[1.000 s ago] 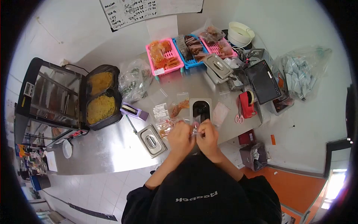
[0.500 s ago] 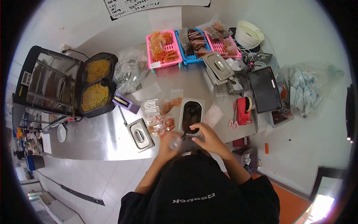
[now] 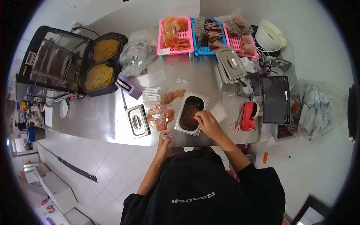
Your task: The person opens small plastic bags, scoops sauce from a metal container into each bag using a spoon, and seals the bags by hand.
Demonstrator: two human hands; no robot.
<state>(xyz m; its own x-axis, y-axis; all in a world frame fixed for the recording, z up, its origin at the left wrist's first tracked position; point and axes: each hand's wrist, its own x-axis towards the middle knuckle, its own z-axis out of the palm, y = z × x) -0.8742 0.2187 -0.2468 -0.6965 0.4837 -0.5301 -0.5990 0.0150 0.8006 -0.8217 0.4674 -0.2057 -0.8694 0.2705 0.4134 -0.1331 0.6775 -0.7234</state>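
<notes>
Close to the table's front edge, my left hand (image 3: 164, 144) is closed around a small clear plastic bag (image 3: 167, 135). My right hand (image 3: 210, 125) is pinched over the right side of a steel food pan (image 3: 206, 102) of dark brown sauce (image 3: 189, 112). It grips a small dark spoon, now mostly hidden by the fingers and the sauce. Left of the pan lie filled clear sachets (image 3: 160, 115) with reddish-orange contents. Beside them is a steel pan lid (image 3: 137, 122). A pale packet (image 3: 219, 111) lies to the pan's right.
Pink (image 3: 160, 41) and blue baskets (image 3: 204, 51) of packets line the back. A purple sealer-like device (image 3: 128, 88) and trays of yellow food (image 3: 100, 77) stand left. Pink scissors (image 3: 235, 127), a red tape dispenser (image 3: 248, 119) and a black tablet (image 3: 276, 99) are right.
My right hand has moved from the pan's front edge, where the spoon met the bag, to over the sauce. My left hand has drawn left and down with the bag. The camera view has shifted.
</notes>
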